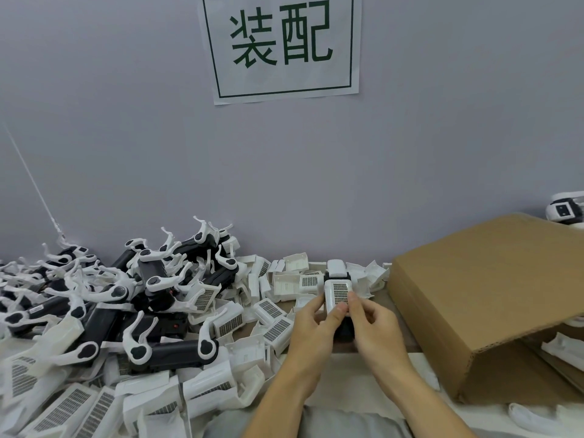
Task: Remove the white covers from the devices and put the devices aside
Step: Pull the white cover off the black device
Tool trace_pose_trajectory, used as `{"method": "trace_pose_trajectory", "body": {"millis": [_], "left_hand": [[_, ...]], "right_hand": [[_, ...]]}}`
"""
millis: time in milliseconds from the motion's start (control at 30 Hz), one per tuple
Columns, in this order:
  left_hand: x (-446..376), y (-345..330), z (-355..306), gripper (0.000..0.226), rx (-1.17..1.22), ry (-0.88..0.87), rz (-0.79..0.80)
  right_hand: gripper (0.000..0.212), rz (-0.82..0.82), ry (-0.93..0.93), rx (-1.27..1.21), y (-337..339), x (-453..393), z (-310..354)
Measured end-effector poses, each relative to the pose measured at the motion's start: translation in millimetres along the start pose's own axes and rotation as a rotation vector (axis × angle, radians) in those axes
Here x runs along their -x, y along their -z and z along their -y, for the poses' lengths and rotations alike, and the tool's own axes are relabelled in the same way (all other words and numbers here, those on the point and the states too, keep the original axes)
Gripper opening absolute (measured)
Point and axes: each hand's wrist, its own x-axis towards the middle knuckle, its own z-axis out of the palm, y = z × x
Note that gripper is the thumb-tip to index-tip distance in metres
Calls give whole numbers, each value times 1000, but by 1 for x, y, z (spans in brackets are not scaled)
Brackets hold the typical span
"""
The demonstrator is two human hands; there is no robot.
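A black device [343, 327] with a white cover [338, 294] on its upper end is held upright above the table's middle. My left hand [313, 327] grips it from the left, thumb lying against the cover's lower edge. My right hand [369, 324] grips it from the right, thumb and fingertips on the cover's grille. A second white piece [336, 268] shows at the device's far end. Most of the black body is hidden behind my hands.
A heap of black devices with white arms [151, 298] fills the left of the table. Loose white covers [275, 327] lie scattered in front and toward the wall. An open cardboard box [486, 295] stands at the right, with white parts [562, 352] under its flap.
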Motion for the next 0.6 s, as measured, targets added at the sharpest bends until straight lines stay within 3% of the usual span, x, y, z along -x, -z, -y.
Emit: {"method": "trace_pose_trajectory", "body": {"millis": [100, 267, 400, 500, 600], "left_hand": [[-2, -1, -1, 26, 114, 10, -2], [-2, 0, -8, 43, 422, 162, 39], [-3, 0, -10, 39, 462, 199, 33], [-6, 0, -9, 22, 352, 107, -154], [-9, 5, -7, 16, 109, -57, -403]], "right_hand": [[21, -100, 107, 103, 2, -1, -1], [48, 47, 159, 375, 0, 4, -5], [49, -47, 207, 423, 3, 1, -6], [26, -124, 214, 314, 4, 2, 0], [20, -200, 125, 171, 7, 1, 2]]}}
